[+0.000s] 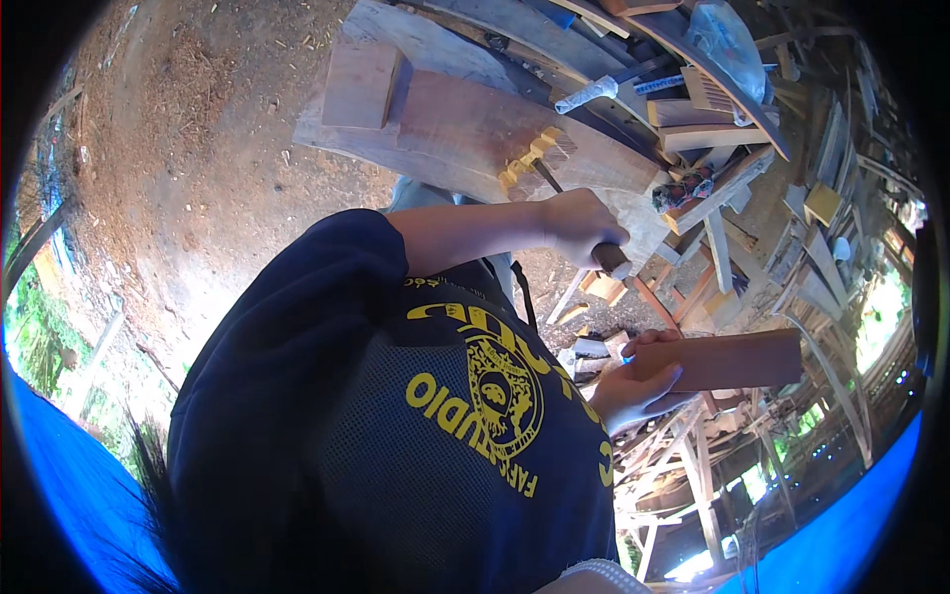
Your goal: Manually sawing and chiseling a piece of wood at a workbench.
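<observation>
My left hand point(582, 224) is closed round the wooden handle of a chisel point(612, 260), the handle's butt end showing below the fist. The chisel's dark blade runs up and left to a yellowish, freshly cut patch point(529, 158) on a broad wooden plank point(455, 114). Whether the tip bites into the wood cannot be told. In my right hand point(643, 384) is a reddish-brown rectangular wooden block point(737, 361), gripped at its near end with the far end pointing right. That block is apart from the chisel handle.
A squared wooden block point(362, 84) sits on the plank's left part. Several offcuts and boards point(717, 139) are heaped to the right, with a clear plastic bag point(727, 45) and a white-wrapped tool handle point(586, 94) near them. Bare earth point(198, 148) strewn with chips lies left.
</observation>
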`<state>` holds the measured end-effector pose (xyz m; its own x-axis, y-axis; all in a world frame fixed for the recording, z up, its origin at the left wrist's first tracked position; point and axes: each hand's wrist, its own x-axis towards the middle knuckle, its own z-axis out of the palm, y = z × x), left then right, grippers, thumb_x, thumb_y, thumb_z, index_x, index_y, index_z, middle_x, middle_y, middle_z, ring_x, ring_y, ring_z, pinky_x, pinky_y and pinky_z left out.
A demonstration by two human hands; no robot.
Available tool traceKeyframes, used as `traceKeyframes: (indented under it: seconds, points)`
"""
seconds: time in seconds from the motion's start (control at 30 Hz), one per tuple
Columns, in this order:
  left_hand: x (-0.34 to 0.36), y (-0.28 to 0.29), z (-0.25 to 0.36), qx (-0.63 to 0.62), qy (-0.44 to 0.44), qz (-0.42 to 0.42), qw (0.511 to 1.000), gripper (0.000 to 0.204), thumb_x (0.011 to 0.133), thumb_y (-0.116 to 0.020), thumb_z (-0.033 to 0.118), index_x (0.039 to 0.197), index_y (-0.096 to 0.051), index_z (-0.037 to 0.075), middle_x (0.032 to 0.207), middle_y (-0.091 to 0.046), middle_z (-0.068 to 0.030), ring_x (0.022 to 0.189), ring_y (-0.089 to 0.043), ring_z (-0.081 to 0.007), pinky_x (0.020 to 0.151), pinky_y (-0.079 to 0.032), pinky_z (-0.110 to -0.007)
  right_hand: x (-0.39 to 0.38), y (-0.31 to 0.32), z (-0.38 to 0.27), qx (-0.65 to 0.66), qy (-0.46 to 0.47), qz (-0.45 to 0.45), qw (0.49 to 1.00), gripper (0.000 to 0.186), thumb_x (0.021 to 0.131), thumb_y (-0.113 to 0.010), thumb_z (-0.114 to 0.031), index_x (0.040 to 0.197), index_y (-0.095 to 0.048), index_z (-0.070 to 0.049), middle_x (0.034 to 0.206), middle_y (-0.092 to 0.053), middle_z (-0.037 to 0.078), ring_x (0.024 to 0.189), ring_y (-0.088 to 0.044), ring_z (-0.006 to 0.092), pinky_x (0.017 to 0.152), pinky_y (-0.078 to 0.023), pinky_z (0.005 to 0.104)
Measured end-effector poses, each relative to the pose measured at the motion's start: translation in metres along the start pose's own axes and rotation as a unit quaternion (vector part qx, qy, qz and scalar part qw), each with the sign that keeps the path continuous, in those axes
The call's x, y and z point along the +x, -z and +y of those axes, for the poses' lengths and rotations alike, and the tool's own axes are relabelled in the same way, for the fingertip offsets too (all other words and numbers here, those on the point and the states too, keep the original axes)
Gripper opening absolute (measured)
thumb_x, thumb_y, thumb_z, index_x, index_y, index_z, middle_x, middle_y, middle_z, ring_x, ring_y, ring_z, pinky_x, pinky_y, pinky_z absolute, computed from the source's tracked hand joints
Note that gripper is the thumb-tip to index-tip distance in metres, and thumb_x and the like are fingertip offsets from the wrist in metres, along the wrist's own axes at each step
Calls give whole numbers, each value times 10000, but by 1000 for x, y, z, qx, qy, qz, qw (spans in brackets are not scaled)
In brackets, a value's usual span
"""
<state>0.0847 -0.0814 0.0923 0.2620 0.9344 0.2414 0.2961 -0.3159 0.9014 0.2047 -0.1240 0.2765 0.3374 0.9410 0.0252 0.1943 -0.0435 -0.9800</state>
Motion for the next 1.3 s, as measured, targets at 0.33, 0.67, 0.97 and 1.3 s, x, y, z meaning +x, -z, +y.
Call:
traceKeyframes:
  seconds: [0.33, 0.67, 0.97, 1.3]
  points:
    - [6, 15, 0, -49, 55, 31, 997, 222, 714, -719, 337, 812, -619, 165, 663, -625, -65, 662, -647, -308, 594, -471, -444, -1, 2, 12, -86, 23, -94, 992, 677, 931, -554, -288, 1448, -198, -35, 951, -529, 212, 729, -586, 242, 521, -474, 289]
    - [16, 19, -2, -48, 71, 4, 996, 228, 734, -710, 345, 845, -636, 161, 700, -653, -73, 689, -658, -311, 613, -478, -442, -6, -5, 10, -128, 8, -106, 986, 712, 904, -560, -288, 1425, -180, 15, 870, -545, 214, 637, -574, 234, 512, -474, 301]
    - [-15, 8, -23, 10, 99, -79, 992, 220, 743, -686, 384, 833, -648, 187, 706, -649, -67, 691, -655, -314, 625, -483, -465, -7, -2, 11, -144, 88, -115, 979, 681, 914, -526, -323, 1396, -202, 34, 840, -558, 205, 613, -575, 222, 523, -475, 304]
    - [-9, -2, -4, -21, -5, 28, 999, 230, 687, -732, 330, 793, -611, 165, 672, -618, -40, 661, -640, -292, 588, -467, -445, 0, 7, 1, -102, 129, -90, 982, 655, 941, -525, -370, 1403, -241, -1, 849, -540, 222, 643, -563, 235, 453, -414, 259]
